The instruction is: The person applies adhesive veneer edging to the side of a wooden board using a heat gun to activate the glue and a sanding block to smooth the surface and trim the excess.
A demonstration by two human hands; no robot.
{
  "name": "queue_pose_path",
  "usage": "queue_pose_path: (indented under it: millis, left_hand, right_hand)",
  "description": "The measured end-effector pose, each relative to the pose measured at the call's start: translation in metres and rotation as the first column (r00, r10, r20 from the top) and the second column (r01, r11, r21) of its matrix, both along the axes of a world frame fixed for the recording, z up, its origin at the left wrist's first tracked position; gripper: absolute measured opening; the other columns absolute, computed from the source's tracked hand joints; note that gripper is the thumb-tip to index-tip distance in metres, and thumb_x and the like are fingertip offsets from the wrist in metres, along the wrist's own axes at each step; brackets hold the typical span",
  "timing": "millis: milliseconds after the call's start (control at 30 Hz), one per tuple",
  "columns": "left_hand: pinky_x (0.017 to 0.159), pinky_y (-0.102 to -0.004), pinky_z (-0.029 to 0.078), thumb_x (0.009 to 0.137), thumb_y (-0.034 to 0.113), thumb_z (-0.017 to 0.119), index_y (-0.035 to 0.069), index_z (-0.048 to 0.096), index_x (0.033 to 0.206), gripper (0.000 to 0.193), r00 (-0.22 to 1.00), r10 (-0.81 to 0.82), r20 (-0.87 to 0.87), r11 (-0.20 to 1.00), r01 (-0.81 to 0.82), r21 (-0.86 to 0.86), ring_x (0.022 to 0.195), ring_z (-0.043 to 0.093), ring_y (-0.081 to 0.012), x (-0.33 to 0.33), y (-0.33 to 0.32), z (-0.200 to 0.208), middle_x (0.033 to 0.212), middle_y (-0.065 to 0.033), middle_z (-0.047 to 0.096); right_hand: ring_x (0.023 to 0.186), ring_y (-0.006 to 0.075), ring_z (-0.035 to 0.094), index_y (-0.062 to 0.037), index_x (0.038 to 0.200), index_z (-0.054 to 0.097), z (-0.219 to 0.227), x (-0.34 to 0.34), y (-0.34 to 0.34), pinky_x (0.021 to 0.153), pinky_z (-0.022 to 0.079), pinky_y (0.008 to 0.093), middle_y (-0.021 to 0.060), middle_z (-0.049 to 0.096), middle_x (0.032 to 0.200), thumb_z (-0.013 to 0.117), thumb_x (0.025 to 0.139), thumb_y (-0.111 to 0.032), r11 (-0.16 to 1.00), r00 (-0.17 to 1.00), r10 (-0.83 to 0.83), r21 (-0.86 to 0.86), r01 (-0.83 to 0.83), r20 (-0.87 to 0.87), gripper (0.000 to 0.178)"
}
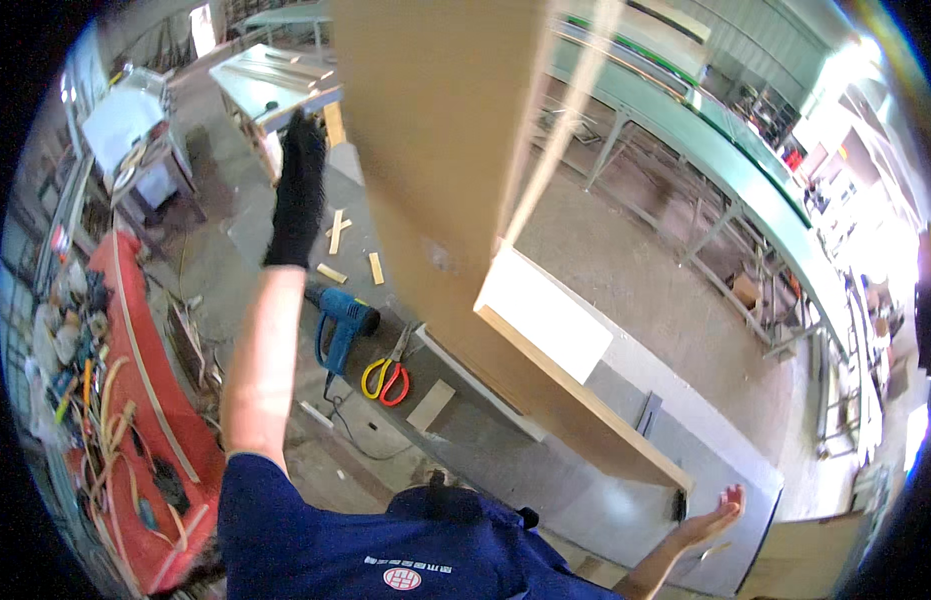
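Note:
A large tan board (440, 130) stands tilted in front of me, its top running out of the picture. Left of it is my left hand (300, 190), in a black glove and raised with fingers stretched out; a gap shows between hand and board. A long wood-edged panel (585, 410) runs from the board's lower part towards the right. Near that panel's right end, by a small black piece (680, 505), my bare right hand (720, 513) is held with fingers loosely apart and nothing visible in it. A white panel face (545, 310) shows beside the tan board.
On the grey work surface (740, 470) lie a blue heat gun (337, 325), scissors (388, 375) with red and yellow handles, and several wood strips (376, 268). A red container (150, 350) of scraps stands left. Long green-topped benches (730, 170) stand right.

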State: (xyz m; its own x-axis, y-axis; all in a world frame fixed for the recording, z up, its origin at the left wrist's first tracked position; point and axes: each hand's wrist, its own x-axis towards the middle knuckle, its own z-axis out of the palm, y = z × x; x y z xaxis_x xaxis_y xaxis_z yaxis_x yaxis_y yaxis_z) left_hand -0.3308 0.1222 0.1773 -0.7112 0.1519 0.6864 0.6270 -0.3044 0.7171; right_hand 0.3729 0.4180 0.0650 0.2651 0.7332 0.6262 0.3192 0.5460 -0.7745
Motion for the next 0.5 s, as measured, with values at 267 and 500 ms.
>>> queue_pose_path:
  millis: [267, 500]
  left_hand:
    - [0.111, -0.0346, 0.032, 0.099, 0.055, 0.047, 0.004, 0.042, 0.145, 0.068, 0.893, -0.346, 0.289, 0.928, 0.280, 0.246, 0.130, 0.044, -0.0171, 0.009, 0.080, 0.077, 0.144, -0.0043, 0.048]
    - [0.103, -0.0348, 0.040, 0.095, 0.060, 0.050, 0.002, 0.051, 0.137, 0.071, 0.912, -0.278, 0.300, 0.947, 0.208, 0.245, 0.119, 0.054, -0.0197, 0.025, 0.082, 0.132, 0.131, -0.0066, 0.058]
  right_hand:
    - [0.125, 0.0238, 0.043, -0.0041, 0.138, 0.044, -0.191, -0.049, -0.023, 0.106, 0.031, 0.0427, 0.0108, 0.049, 0.132, 0.044, 0.093, -0.069, 0.852, 0.877, 0.268, -0.328, -0.409, -0.399, 0.079]
    - [0.132, 0.0293, 0.038, -0.0014, 0.150, 0.029, -0.092, -0.023, 0.013, 0.110, 0.030, 0.0454, 0.0173, 0.038, 0.148, 0.037, 0.100, -0.061, 0.980, 0.939, 0.017, -0.179, -0.084, -0.344, 0.078]
